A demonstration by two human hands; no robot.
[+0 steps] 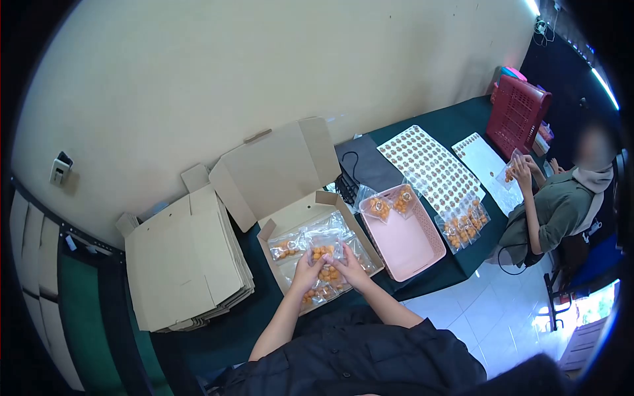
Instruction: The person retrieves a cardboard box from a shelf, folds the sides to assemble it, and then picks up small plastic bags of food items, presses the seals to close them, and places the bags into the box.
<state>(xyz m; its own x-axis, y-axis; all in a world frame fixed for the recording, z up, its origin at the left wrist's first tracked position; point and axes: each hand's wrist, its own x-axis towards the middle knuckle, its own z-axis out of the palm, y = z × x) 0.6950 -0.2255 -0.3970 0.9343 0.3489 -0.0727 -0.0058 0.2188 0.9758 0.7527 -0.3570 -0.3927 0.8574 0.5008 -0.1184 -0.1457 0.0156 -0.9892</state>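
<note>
Both my hands hold one clear plastic bag of orange snacks (pixel 322 251) over an open cardboard box (pixel 360 239). My left hand (pixel 305 272) is closed on the bag's left side, and my right hand (pixel 351 269) is closed on its right side. Inside the box, under and around my hands, lie several similar bags (pixel 284 249). The box lid (pixel 277 168) stands raised against the wall. Just right of the box, a pink basket (pixel 408 247) has two snack bags (pixel 380 208) at its far end.
Flattened cardboard boxes (pixel 178 257) are stacked at the left. Right of the basket lie a sticker sheet (pixel 432 165) and a row of filled bags (pixel 464 226). A co-worker (pixel 561 204) holds a bag at the right, near a red basket (pixel 517 115).
</note>
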